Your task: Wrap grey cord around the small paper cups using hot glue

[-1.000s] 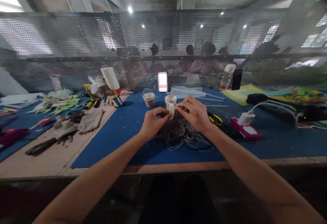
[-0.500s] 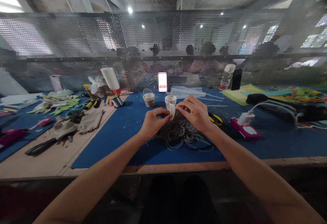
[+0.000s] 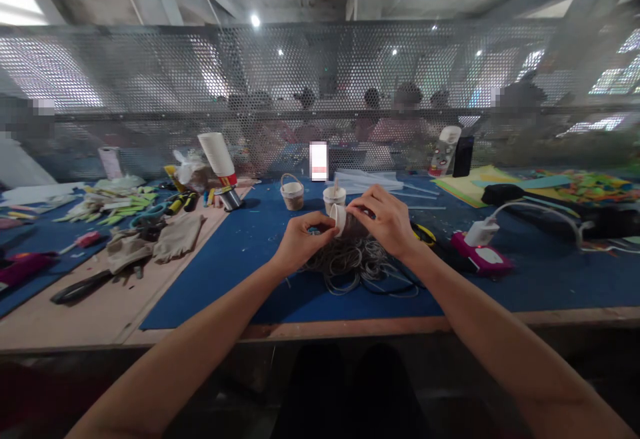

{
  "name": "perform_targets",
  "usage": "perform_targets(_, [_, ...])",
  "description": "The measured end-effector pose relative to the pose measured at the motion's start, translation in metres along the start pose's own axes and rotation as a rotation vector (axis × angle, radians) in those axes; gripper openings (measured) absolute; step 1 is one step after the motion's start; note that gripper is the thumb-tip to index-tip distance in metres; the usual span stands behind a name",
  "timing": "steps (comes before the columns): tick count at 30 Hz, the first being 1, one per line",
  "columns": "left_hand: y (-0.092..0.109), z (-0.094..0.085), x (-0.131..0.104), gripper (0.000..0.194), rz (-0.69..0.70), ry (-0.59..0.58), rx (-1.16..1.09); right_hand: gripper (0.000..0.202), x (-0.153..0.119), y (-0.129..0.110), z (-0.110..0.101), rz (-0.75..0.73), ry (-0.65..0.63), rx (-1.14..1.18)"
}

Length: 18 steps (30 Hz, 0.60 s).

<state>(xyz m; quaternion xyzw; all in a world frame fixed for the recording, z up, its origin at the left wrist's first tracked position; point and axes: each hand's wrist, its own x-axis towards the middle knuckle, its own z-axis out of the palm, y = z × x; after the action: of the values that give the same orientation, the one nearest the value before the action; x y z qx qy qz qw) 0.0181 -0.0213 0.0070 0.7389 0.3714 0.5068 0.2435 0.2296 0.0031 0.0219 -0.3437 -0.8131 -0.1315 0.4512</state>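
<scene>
A small white cup (image 3: 341,220) is tilted on its side between my hands, its rim facing left. My left hand (image 3: 304,242) pinches the cup's rim from the left. The fingers of my right hand (image 3: 383,219) are closed at the cup's upper right edge. Below them a tangled heap of grey cord (image 3: 350,262) lies on the blue mat (image 3: 225,285). Just behind the held cup stands a white cup with a stick (image 3: 334,197), and left of it a small basket with a handle (image 3: 292,195).
At the left are stacked paper cups (image 3: 217,155), grey gloves (image 3: 177,237) and pliers (image 3: 85,287). On the right lie a magenta power box (image 3: 483,255) with a white plug, yellow-handled pliers (image 3: 424,234) and coloured sheets (image 3: 465,187). A lit phone (image 3: 319,161) stands behind.
The held cup has turned a little, so more of its opening shows. Both hands keep nearly the same place, the right one slightly shifted.
</scene>
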Motion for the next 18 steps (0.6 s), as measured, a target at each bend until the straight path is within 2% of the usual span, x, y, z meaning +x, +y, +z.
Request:
perform_targets(11, [-0.0007,-0.0002,0.0002,0.007,0.019,-0.030,-0.018,0.021,0.0016,0.0008,-0.0016,-0.016,0.017,-0.030])
perform_targets(18, [0.0016,0.0000,-0.0005,0.009,0.006,-0.045,-0.021,0.022,0.0011,0.0041,-0.0003,0.033,0.022,-0.020])
